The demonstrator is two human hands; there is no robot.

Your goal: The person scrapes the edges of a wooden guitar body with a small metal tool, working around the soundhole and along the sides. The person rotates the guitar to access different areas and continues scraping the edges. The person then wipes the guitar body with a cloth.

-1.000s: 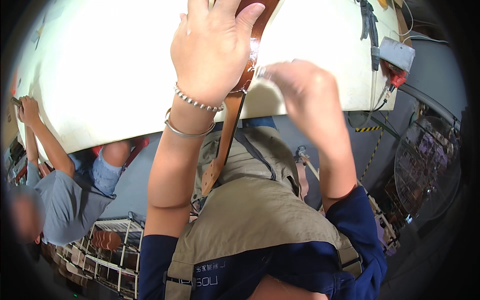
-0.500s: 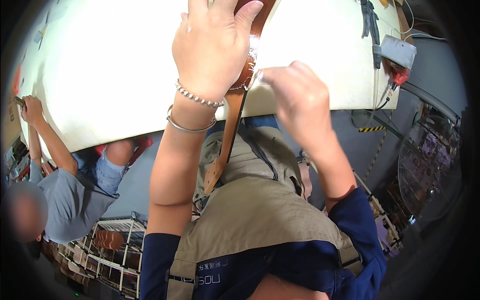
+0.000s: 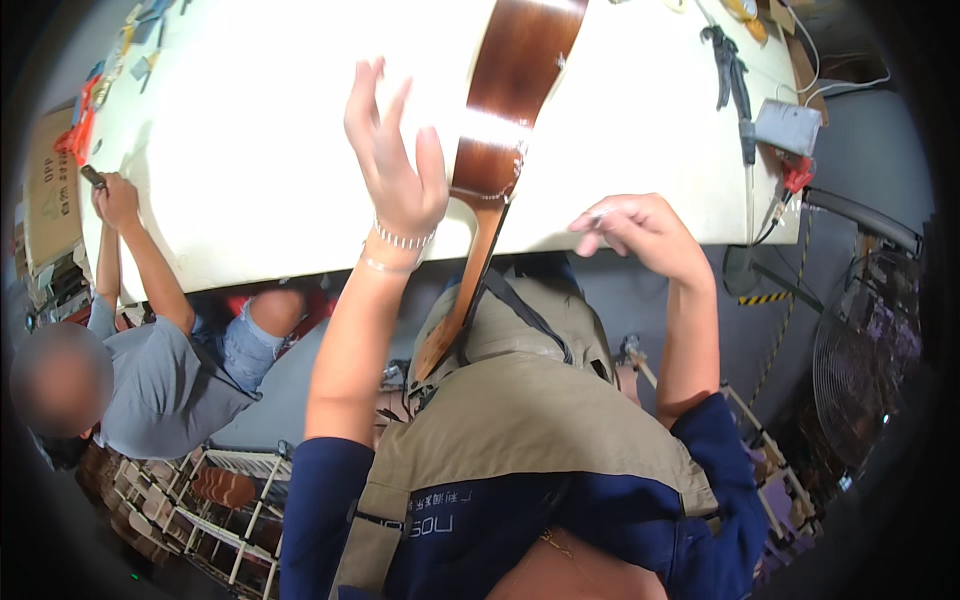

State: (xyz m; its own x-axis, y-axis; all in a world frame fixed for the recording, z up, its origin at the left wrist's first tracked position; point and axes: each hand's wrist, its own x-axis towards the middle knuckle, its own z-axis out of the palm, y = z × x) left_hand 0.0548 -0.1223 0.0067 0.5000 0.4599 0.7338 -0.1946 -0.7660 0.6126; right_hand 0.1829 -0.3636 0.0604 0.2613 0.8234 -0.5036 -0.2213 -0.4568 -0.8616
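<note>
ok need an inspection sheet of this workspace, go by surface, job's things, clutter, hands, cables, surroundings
surface: white table, washed out by glare
job's things: glossy brown wooden body on the table, its neck past the near edge; pale flecks along the body's right side
clutter: red item at left, grey box at right
hands: left hand open, beside the body; right hand curled, apart from it, contents unclear
cables: pale cable at the table's right end
surroundings: co-worker and cardboard box at left, fan at right
</note>
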